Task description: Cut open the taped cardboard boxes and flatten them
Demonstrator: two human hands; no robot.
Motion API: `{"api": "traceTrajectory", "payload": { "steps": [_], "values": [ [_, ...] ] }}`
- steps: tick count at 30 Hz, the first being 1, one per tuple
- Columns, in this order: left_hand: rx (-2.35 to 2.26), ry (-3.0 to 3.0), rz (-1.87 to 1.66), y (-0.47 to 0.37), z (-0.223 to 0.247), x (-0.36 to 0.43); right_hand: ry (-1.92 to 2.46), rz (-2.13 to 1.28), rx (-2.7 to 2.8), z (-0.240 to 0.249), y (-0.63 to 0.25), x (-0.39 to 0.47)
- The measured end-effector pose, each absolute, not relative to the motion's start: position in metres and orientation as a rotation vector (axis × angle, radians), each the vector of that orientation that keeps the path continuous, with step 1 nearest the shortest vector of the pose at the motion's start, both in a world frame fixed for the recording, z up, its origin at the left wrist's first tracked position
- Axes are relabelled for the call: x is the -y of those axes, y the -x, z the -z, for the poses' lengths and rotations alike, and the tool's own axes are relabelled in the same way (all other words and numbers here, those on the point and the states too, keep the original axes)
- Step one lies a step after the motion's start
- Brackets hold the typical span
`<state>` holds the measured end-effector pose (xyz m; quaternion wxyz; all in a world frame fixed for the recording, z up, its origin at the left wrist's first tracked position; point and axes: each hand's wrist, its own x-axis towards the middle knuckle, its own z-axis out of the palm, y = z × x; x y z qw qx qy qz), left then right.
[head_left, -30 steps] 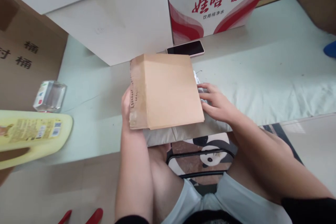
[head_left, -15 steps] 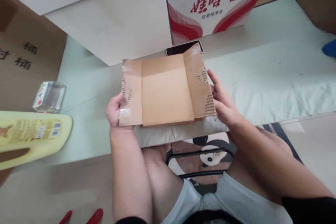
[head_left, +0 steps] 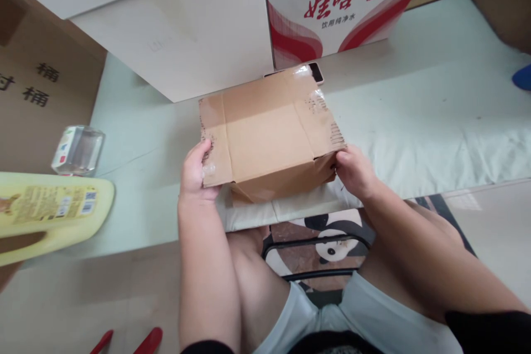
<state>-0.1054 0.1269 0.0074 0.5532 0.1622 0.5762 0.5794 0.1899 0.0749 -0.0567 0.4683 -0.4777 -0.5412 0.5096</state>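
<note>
Mid-frame, over the pale green, cloth-covered tabletop (head_left: 415, 105), the brown, torn-edged cardboard box (head_left: 265, 127) is gripped by opposite flaps in left hand (head_left: 194, 172) and right hand (head_left: 355, 170), presumably light, stiffish but easily creased, and best held along its folds!

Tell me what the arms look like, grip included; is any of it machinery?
No machinery shows. The left grip and right grip are human hands, ungloved, with no rings or watch visible. Forearms are uncovered, without cables; plain black sleeves begin farther up.
</note>
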Motion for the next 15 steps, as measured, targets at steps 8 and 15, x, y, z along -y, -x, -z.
{"api": "traceTrajectory", "payload": {
  "steps": [8, 15],
  "values": [
    [-1.336, -0.482, -1.337, 0.109, 0.002, -0.126, 1.187, -1.160, 1.182, 0.036, -0.180, -0.075],
    [-1.337, -0.555, -1.458, 0.109, 0.007, -0.133, 1.257, -1.167, 0.951, 0.035, -0.176, -0.072]
  ]
}}
